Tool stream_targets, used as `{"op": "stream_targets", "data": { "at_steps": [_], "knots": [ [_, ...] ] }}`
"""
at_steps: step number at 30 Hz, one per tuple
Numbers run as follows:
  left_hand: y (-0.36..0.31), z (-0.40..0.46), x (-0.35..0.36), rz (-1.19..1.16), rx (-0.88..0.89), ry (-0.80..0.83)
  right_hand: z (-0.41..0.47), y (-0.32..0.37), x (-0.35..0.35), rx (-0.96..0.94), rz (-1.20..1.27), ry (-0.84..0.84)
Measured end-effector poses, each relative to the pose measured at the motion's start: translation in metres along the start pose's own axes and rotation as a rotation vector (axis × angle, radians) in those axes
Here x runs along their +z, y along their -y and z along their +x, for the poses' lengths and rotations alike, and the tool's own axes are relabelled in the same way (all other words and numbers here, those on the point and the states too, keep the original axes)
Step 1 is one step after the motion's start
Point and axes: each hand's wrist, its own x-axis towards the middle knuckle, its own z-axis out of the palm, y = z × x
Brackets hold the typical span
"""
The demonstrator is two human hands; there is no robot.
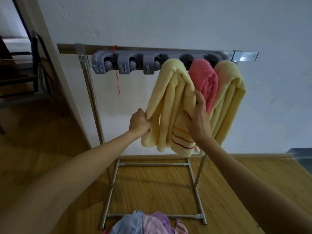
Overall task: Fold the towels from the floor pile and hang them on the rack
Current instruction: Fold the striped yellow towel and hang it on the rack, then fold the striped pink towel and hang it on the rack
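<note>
A folded yellow towel with red and orange stripes hangs from the grey clip holder on the metal rack. My left hand grips the towel's lower left edge. My right hand lies flat on its right side, fingers straight. To the right hang a pink towel and another yellow towel. The floor pile of blue, pink and purple towels lies at the bottom, by the rack's base.
The rack's base frame spreads over the wooden floor. A white wall stands behind the rack. A door frame and dark furniture are at the left. An orange thread dangles from the holder.
</note>
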Motion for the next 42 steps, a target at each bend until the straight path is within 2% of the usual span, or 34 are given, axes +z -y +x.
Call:
{"op": "stream_targets", "data": {
  "at_steps": [3, 5, 7, 10, 17, 22, 27, 31, 33, 38, 40, 42],
  "knots": [
    [-0.003, -0.008, 0.011, -0.007, 0.035, 0.101, -0.002, -0.006, 0.001, 0.071, 0.017, -0.014],
    [-0.007, -0.016, 0.017, -0.022, 0.063, 0.232, -0.003, -0.011, 0.002, 0.054, -0.035, -0.023],
    [-0.012, -0.022, 0.022, -0.063, 0.069, 0.286, -0.003, -0.014, 0.002, 0.044, -0.076, -0.023],
    [-0.023, -0.027, 0.03, -0.075, 0.097, 0.227, -0.005, -0.017, 0.002, 0.082, -0.105, -0.014],
    [-0.038, -0.03, 0.045, 0.129, 0.04, -0.012, -0.014, -0.02, -0.001, 0.169, -0.094, 0.045],
    [-0.02, -0.029, 0.038, 0.163, -0.012, -0.061, -0.027, -0.004, 0.001, 0.219, 0.0, 0.046],
    [0.004, -0.031, 0.012, 0.21, 0.077, -0.182, -0.046, 0.015, 0.018, 0.225, 0.152, 0.07],
    [0.018, -0.026, -0.005, 0.325, 0.178, -0.212, -0.045, 0.021, 0.043, 0.364, 0.243, 0.087],
    [0.02, -0.026, -0.008, 0.396, 0.225, -0.216, -0.044, 0.017, 0.057, 0.39, 0.177, 0.061],
    [0.014, -0.025, -0.005, 0.534, 0.285, -0.23, -0.038, -0.003, 0.07, 0.351, -0.269, 0.088],
    [0.013, -0.025, 0.0, 0.549, 0.293, -0.239, -0.038, -0.008, 0.072, 0.311, -0.322, 0.108],
    [0.014, -0.027, 0.006, 0.517, 0.304, -0.238, -0.039, -0.014, 0.076, 0.283, -0.265, 0.135]
  ]
}}
